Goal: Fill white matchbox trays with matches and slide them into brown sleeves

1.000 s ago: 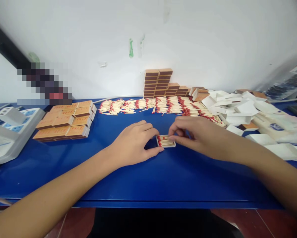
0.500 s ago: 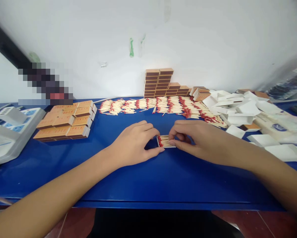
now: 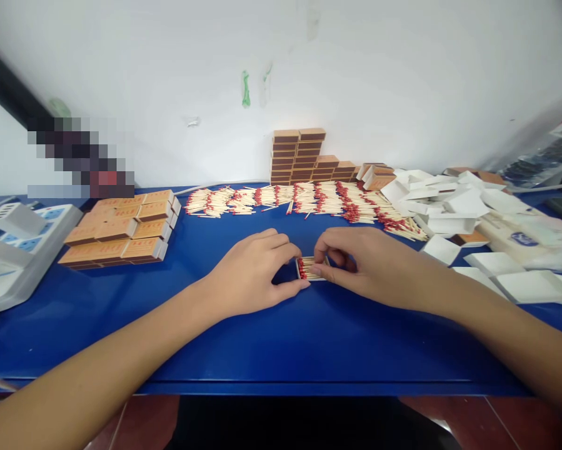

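Note:
A small white matchbox tray (image 3: 314,280) lies on the blue table, filled with red-headed matches (image 3: 305,269) laid lengthwise, heads to the left. The thumb and index finger of my left hand (image 3: 250,275) grip the tray's left end from both sides. My right hand (image 3: 369,259) is over the tray's right part, its thumb and fingers pinched on the matches there. Those fingers hide the right end of the tray. Behind both hands, loose matches (image 3: 266,197) lie in a long row of bunches.
Filled matchboxes (image 3: 116,228) are stacked at left beside a white power strip (image 3: 50,250). More boxes (image 3: 297,156) stand against the wall. White empty trays (image 3: 454,200) pile up at right, near a tissue pack (image 3: 534,231). The table's front edge (image 3: 271,387) runs below my hands.
My right thumb and fingers have moved slightly left over the matches, covering more of the tray. My left hand keeps its hold on the tray's end.

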`<move>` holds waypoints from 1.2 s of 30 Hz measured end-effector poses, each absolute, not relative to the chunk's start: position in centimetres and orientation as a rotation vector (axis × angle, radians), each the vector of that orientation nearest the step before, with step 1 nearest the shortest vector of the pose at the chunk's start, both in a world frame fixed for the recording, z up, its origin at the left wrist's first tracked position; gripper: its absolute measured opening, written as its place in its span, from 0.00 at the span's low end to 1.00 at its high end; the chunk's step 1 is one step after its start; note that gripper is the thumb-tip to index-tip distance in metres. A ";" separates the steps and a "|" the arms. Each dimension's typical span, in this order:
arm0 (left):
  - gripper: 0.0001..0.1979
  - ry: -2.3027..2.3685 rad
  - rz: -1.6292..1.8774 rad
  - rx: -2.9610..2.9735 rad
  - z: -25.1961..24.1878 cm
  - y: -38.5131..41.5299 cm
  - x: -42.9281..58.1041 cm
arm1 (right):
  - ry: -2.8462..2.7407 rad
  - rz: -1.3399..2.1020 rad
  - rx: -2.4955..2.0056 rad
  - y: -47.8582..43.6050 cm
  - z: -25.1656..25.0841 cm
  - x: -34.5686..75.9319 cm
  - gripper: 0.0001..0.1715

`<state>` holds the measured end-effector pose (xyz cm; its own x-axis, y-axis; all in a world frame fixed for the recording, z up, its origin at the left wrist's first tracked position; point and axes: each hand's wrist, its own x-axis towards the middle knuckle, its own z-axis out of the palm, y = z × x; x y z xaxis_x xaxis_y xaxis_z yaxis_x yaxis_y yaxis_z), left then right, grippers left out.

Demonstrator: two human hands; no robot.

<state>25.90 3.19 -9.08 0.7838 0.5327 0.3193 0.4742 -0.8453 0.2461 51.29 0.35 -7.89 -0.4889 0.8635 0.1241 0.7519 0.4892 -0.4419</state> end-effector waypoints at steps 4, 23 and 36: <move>0.14 0.801 0.571 2.817 -9.0 3.1 25.9 | -2.414 0.502 -1.339 0.3 -7.8 51.2 0.14; 0.14 0.805 0.540 2.816 -9.1 3.3 25.9 | -2.492 0.502 -1.134 0.3 -7.9 51.6 0.16; 0.20 0.818 0.547 2.791 -9.0 3.2 25.7 | -2.383 0.194 -1.297 2.5 -6.5 54.7 0.15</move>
<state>25.71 3.24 -9.00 0.7805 0.5508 0.2955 0.4838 -0.8317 0.2725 54.74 2.47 -6.50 -0.4775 0.8282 0.2933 0.7698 0.5553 -0.3147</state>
